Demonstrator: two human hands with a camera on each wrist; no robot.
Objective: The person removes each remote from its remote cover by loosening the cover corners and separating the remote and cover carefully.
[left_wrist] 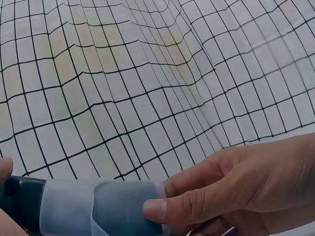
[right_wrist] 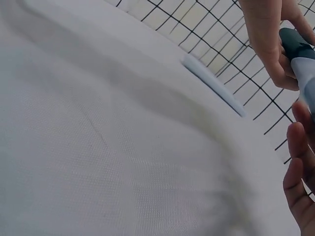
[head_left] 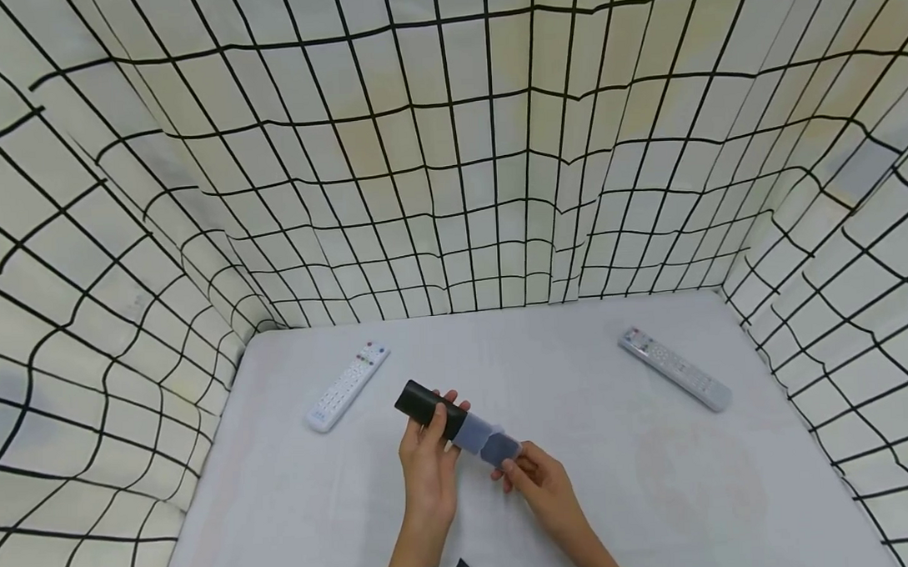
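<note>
A long black object [head_left: 421, 404], its kind unclear, is held slantwise above the table. A translucent bluish sleeve [head_left: 470, 434] covers its lower right end. My left hand [head_left: 429, 464] grips the black part, thumb across the top and fingers beneath. At the other end my right hand [head_left: 542, 487] pinches the sleeve's tip. In the left wrist view the right thumb [left_wrist: 157, 208] presses on a darker blue-grey section [left_wrist: 125, 204], beyond a curved edge in the sleeve. The right wrist view shows both hands and part of the sleeve [right_wrist: 305, 71] at its right edge.
On the white table [head_left: 304, 506], a white remote control [head_left: 347, 387] lies left of the hands. A greyish remote control [head_left: 675, 369] lies to the right. White walls with black netting [head_left: 450, 167] enclose the table's back and sides.
</note>
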